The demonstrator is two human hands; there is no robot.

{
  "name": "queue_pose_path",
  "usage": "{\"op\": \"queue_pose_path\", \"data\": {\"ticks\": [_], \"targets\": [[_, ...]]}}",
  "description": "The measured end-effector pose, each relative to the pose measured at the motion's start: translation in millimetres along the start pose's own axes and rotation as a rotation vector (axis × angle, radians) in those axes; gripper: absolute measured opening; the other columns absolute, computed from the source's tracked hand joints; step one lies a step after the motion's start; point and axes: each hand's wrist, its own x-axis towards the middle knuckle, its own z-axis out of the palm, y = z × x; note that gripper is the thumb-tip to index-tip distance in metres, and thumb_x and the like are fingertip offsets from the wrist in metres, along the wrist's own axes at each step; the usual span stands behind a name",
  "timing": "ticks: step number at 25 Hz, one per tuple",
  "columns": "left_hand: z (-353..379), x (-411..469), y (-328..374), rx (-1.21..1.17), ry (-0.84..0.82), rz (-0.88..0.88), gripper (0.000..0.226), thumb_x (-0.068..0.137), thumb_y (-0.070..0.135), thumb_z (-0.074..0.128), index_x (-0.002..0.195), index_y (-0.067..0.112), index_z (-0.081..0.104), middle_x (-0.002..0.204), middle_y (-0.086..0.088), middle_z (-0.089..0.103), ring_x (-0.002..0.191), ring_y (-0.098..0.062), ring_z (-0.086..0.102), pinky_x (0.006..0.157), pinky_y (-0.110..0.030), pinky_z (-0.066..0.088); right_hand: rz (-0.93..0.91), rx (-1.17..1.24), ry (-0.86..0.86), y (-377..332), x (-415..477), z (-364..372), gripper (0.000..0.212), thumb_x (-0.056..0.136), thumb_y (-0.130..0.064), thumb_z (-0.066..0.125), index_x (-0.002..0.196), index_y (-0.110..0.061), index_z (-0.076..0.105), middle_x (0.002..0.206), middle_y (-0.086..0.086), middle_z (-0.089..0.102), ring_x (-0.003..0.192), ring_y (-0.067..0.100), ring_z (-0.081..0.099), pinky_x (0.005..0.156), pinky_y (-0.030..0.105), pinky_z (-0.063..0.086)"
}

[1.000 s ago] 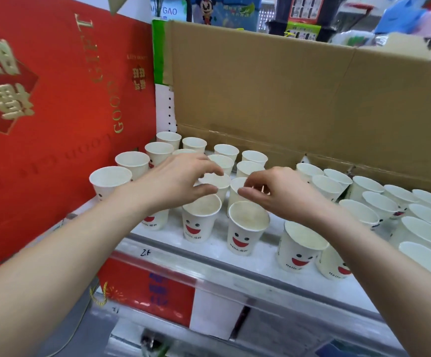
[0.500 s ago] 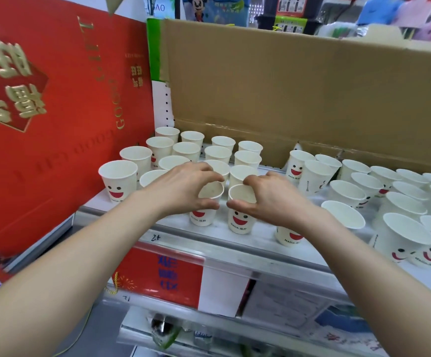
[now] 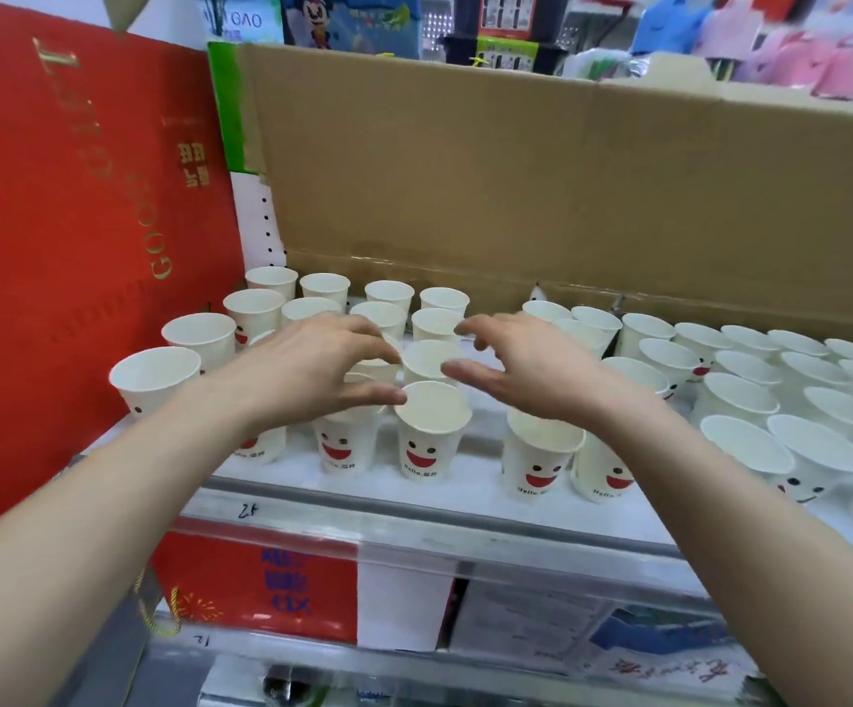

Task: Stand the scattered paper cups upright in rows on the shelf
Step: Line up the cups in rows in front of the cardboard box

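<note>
Paper cups (image 3: 751, 400) sit on the shelf (image 3: 470, 484), all upright afaict. The block at 9 o'clock, next to the red gift bag (image 3: 57, 222), is in ok rows. The bunch at 3 o'clock is looser, w/ uneven gaps.

Left grip (image 3: 312, 369) and right grip (image 3: 536, 372) both hover just over the middle cups, fingers spread and loosely arched, i.e. released and holding nothing. Left thumb tip is right at the rim of the front cup (image 3: 432, 426), can't tell if it's touching.

Imo what's left is mostly nudging rows straight. Risks:
- these cups prob weigh nothing and stand rim to rim, so one clumsy poke could domino a row
- right forearm passes low over the two cups at 5 o'clock near the shelf's front edge, and a dip could knock them off
- shoving toward the cardboard (image 3: 516, 196) at 12 could squash rims
</note>
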Motion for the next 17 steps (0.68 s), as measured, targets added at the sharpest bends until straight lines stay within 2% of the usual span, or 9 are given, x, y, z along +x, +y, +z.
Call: {"op": "queue_pose_path", "data": {"ticks": [3, 6, 8, 10, 13, 15, 17], "targets": [[-9, 45, 14, 0.030, 0.034, 0.046, 0.043, 0.087, 0.059, 0.051, 0.123, 0.035, 0.060, 0.126, 0.014, 0.055, 0.115, -0.012, 0.051, 0.091, -0.033, 0.044, 0.053, -0.165, 0.168, 70, 14, -26, 0.031, 0.097, -0.033, 0.048, 0.125, -0.019, 0.054, 0.112, 0.006, 0.063, 0.106, 0.030, 0.055, 0.085, 0.039, 0.047], [2, 115, 32, 0.088, 0.009, 0.090, 0.030, 0.092, 0.042, 0.056, 0.120, 0.033, 0.060, 0.122, 0.008, 0.058, 0.113, -0.017, 0.053, 0.089, -0.033, 0.045, 0.255, -0.279, 0.112, 146, 32, -42, 0.009, 0.092, -0.013, 0.049, 0.094, -0.015, 0.057, 0.096, 0.012, 0.064, 0.088, 0.035, 0.058, 0.075, 0.038, 0.050], [17, 163, 48, 0.154, -0.027, 0.132, 0.031, 0.091, 0.033, 0.058, 0.122, 0.029, 0.059, 0.118, 0.002, 0.059, 0.110, -0.022, 0.056, 0.085, -0.031, 0.045, 0.379, -0.324, 0.001, 178, 43, -44, 0.009, 0.091, -0.012, 0.050, 0.083, -0.013, 0.053, 0.087, 0.012, 0.062, 0.076, 0.033, 0.054, 0.066, 0.033, 0.046], [33, 209, 66, 0.175, -0.064, 0.155, 0.037, 0.089, 0.027, 0.061, 0.126, 0.027, 0.058, 0.120, -0.002, 0.060, 0.110, -0.026, 0.057, 0.085, -0.032, 0.046, 0.415, -0.319, -0.123, 205, 56, -38, 0.011, 0.091, -0.018, 0.056, 0.092, -0.009, 0.062, 0.084, 0.010, 0.058, 0.075, 0.031, 0.054, 0.065, 0.030, 0.042], [52, 263, 82, 0.182, -0.147, 0.127, 0.036, 0.087, 0.021, 0.066, 0.123, 0.026, 0.059, 0.126, -0.002, 0.058, 0.112, -0.028, 0.056, 0.090, -0.036, 0.048, 0.323, -0.252, -0.271, 228, 74, -31, 0.029, 0.088, -0.032, 0.065, 0.115, -0.021, 0.067, 0.102, 0.005, 0.064, 0.091, 0.029, 0.060, 0.073, 0.031, 0.046], [63, 281, 86, 0.188, -0.149, 0.137, 0.030, 0.085, 0.017, 0.069, 0.113, 0.027, 0.065, 0.121, -0.001, 0.062, 0.107, -0.026, 0.059, 0.084, -0.034, 0.049, 0.235, -0.206, -0.320, 236, 79, -30, 0.031, 0.085, -0.032, 0.070, 0.116, -0.027, 0.067, 0.106, 0.000, 0.063, 0.095, 0.023, 0.060, 0.076, 0.029, 0.046], [71, 288, 86, 0.204, -0.131, 0.158, 0.023, 0.083, 0.014, 0.069, 0.103, 0.025, 0.069, 0.110, 0.001, 0.067, 0.100, -0.025, 0.062, 0.075, -0.030, 0.046, 0.173, -0.200, -0.308, 240, 79, -23, 0.026, 0.081, -0.028, 0.074, 0.107, -0.028, 0.071, 0.103, -0.002, 0.064, 0.092, 0.021, 0.060, 0.077, 0.030, 0.048]]}}
